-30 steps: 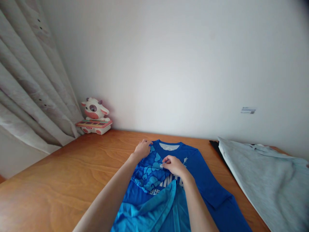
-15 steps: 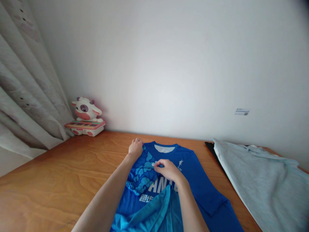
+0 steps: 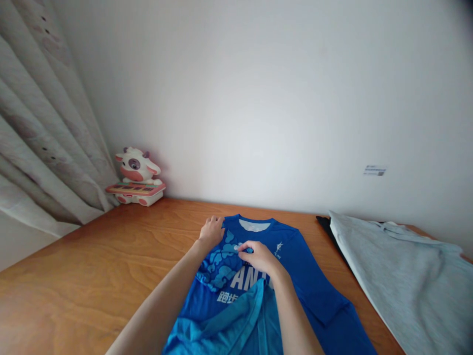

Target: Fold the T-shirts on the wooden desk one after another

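A long-sleeved blue shirt lies front up with its collar toward the wall and white lettering on its chest. Its left sleeve, printed with light-blue clouds, is folded inward across the front. At the left shoulder, my left hand has its fingers curled over the fabric edge. My right hand is over the chest, thumb and forefinger pinching the cloud-printed cloth. Lighter blue fabric lies bunched over the lower front, partly behind my right forearm.
The shirt rests on a wooden surface against a white wall. A toy cow with a keyboard sits at the back left beside a patterned curtain. Grey cloth lies at the right, with a black piece under its edge.
The view has shifted slightly, so most things appear a little further right. Both hands keep nearly the same places on the shirt.
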The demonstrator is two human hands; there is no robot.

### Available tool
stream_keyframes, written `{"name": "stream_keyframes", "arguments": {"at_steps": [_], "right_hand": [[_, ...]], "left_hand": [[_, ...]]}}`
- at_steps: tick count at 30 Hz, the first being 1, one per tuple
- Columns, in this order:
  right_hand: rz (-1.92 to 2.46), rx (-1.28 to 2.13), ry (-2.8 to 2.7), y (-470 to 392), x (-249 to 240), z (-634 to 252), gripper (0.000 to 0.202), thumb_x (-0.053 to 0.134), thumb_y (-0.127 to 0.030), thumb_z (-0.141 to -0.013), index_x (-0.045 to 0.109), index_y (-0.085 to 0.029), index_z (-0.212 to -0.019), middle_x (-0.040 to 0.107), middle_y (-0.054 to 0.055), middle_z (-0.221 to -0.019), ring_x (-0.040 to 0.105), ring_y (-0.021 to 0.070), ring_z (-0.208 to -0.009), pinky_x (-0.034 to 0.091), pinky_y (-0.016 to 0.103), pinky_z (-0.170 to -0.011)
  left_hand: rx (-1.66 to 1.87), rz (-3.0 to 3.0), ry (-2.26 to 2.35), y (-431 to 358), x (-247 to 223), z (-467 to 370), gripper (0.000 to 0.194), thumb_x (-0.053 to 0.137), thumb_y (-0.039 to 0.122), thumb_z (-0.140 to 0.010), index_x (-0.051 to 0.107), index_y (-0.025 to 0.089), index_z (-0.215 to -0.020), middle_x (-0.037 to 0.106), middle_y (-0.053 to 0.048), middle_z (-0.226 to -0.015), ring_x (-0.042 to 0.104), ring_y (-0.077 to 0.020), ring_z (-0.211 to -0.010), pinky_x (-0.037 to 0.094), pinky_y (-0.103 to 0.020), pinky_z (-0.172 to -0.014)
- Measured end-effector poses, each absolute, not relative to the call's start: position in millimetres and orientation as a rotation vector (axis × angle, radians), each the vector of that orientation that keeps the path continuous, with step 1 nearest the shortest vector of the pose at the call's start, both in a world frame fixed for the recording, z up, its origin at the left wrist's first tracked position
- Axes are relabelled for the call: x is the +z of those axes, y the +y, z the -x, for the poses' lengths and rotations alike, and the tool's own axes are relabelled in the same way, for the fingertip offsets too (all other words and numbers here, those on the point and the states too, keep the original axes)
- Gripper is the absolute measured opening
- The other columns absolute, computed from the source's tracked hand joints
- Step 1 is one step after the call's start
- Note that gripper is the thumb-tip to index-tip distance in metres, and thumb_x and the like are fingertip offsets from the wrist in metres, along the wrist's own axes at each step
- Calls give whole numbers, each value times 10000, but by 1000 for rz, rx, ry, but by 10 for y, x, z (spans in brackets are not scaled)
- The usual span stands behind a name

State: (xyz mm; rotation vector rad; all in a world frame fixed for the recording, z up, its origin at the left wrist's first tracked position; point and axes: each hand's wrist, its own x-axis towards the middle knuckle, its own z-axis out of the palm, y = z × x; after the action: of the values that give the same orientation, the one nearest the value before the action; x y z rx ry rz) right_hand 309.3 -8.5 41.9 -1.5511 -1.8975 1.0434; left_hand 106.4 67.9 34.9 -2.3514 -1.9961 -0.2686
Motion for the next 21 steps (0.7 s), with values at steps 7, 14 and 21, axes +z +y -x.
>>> {"name": "stream_keyframes", "arguments": {"at_steps": [7,14,21], "right_hand": [[1603,1004,-1890,-60,395,-3067,228,679,-233,-800,758,-232,-1014,777,32,-955,713,189,-833,466,235,-733],[1690,897,-1871,-32,334,-2993,313,646,-208,-813,725,-212,-1117,763,68,-973,713,213,-889,455,246,-739],[1683,893,-1883,-27,346,-2992,322,650,-245,-832,712,-208,-1146,758,81,-1040,707,218,-934,454,247,-740]], "left_hand": [[-269,2325,-2039,895,318,-1050,320,389,185,-1004,695,195,-1096,660,-136,-1147,636,-256,-1107,502,-373,-927],[-414,2304,-2022,851,324,-960,305,388,155,-995,643,161,-1164,629,-160,-1202,613,-266,-1142,449,-405,-1030],[-479,2577,-1832,170,300,-1021,278,438,186,-985,627,209,-1186,689,-88,-1206,659,-211,-1131,494,-319,-1006]]}}
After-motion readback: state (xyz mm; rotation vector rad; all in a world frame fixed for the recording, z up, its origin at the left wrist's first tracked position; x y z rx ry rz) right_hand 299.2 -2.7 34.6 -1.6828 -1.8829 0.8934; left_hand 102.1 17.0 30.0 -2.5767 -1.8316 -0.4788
